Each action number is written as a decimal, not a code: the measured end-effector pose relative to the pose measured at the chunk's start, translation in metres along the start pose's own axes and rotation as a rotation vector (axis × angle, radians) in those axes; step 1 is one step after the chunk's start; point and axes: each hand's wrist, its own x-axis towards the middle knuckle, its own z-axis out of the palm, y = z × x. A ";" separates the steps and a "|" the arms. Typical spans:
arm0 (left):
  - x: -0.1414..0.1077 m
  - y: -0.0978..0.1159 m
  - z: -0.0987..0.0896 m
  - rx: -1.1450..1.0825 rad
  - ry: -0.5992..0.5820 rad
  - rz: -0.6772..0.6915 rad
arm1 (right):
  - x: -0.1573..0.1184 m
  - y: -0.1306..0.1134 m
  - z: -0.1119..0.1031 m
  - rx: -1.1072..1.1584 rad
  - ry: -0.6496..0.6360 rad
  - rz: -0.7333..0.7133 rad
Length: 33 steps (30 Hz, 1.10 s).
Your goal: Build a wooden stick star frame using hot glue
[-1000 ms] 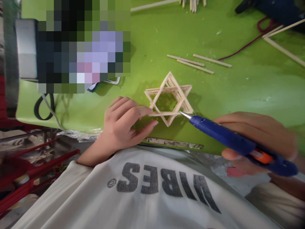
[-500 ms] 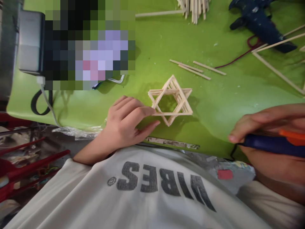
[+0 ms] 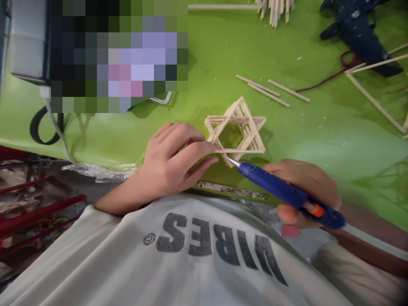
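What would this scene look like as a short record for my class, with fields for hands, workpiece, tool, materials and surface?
Left hand: hand with fingertips at the lower-left point of the star
Right hand: hand gripping a glue gun
Workpiece: six-pointed star of layered wooden sticks
Tool: blue glue gun, nozzle at the star's bottom point; contact unclear
Materials: three loose sticks beyond the star; stick bundle at the top edge
Surface: green table
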 end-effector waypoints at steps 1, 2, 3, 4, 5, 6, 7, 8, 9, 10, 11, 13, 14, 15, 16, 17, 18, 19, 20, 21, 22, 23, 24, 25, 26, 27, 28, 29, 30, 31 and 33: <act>0.000 0.000 0.000 -0.004 0.004 0.003 | 0.002 0.001 0.000 -0.003 0.005 -0.041; 0.000 0.000 0.000 -0.005 0.007 0.002 | 0.004 0.002 -0.001 0.001 0.000 -0.072; -0.001 0.000 0.001 -0.001 0.004 -0.009 | 0.005 0.004 -0.001 0.012 -0.009 -0.086; -0.001 0.000 0.001 0.007 -0.003 -0.028 | 0.005 0.005 -0.002 0.020 -0.021 -0.078; -0.001 0.001 0.001 0.014 -0.006 -0.045 | 0.006 0.006 -0.003 0.028 -0.035 -0.072; -0.001 0.001 0.001 0.020 -0.008 -0.059 | 0.005 0.007 -0.003 0.034 -0.042 -0.063; 0.000 0.002 0.000 0.022 -0.012 -0.069 | 0.005 0.007 -0.003 0.034 -0.040 -0.051; 0.000 0.002 0.000 0.020 -0.014 -0.078 | 0.005 0.007 -0.002 0.033 -0.034 -0.040; 0.001 0.002 0.000 0.017 -0.015 -0.088 | 0.005 0.006 -0.001 0.036 -0.024 -0.035; 0.001 0.003 -0.001 0.012 -0.010 -0.095 | 0.004 0.005 0.001 0.039 -0.014 -0.030; 0.001 0.003 -0.001 0.007 -0.007 -0.103 | 0.004 0.005 0.003 0.038 -0.004 -0.024; 0.001 0.003 -0.002 0.008 -0.017 -0.113 | 0.002 0.003 0.007 0.031 0.013 -0.005; 0.001 0.003 -0.003 0.015 -0.030 -0.118 | 0.002 0.002 0.008 0.028 0.021 0.007; 0.001 0.003 -0.003 0.026 -0.047 -0.122 | 0.001 0.002 0.009 0.023 0.029 0.018; 0.000 0.003 -0.003 0.038 -0.064 -0.126 | 0.001 0.002 0.010 0.021 0.036 0.026; 0.000 0.003 -0.004 0.049 -0.079 -0.132 | 0.001 0.002 0.010 0.024 0.040 0.030; -0.001 0.003 -0.003 0.057 -0.086 -0.134 | 0.001 0.002 0.010 0.033 0.046 0.022; -0.001 0.003 -0.003 0.062 -0.090 -0.137 | 0.001 0.002 0.010 0.039 0.046 0.016; -0.002 0.003 -0.003 0.064 -0.093 -0.138 | 0.002 0.002 0.009 0.045 0.046 0.009; -0.002 0.002 -0.002 0.064 -0.095 -0.140 | 0.003 0.003 0.008 0.046 0.039 0.008; -0.003 0.002 -0.002 0.063 -0.096 -0.143 | 0.004 0.003 0.008 0.045 0.031 0.003; -0.004 0.003 -0.001 0.062 -0.098 -0.148 | 0.005 0.003 0.007 0.041 0.020 -0.002; -0.004 0.003 -0.001 0.059 -0.097 -0.150 | 0.006 0.003 0.007 0.039 0.011 -0.005; -0.005 0.003 -0.001 0.055 -0.097 -0.152 | 0.006 0.003 0.006 0.035 0.004 -0.004; -0.005 0.003 0.000 0.049 -0.091 -0.150 | 0.006 0.003 0.006 0.032 0.003 -0.007; -0.005 0.003 -0.001 0.043 -0.084 -0.148 | 0.006 0.003 0.006 0.033 0.005 -0.006; -0.005 0.003 -0.001 0.038 -0.081 -0.147 | 0.006 0.003 0.007 0.037 0.011 -0.002; -0.005 0.003 -0.001 0.036 -0.079 -0.146 | 0.006 0.003 0.007 0.038 0.018 0.004; -0.005 0.003 -0.001 0.036 -0.085 -0.147 | 0.005 0.003 0.007 0.040 0.027 0.008; -0.005 0.003 -0.002 0.039 -0.092 -0.150 | 0.005 0.003 0.008 0.041 0.037 0.009; -0.005 0.003 -0.002 0.045 -0.106 -0.157 | 0.004 0.003 0.008 0.036 0.044 0.005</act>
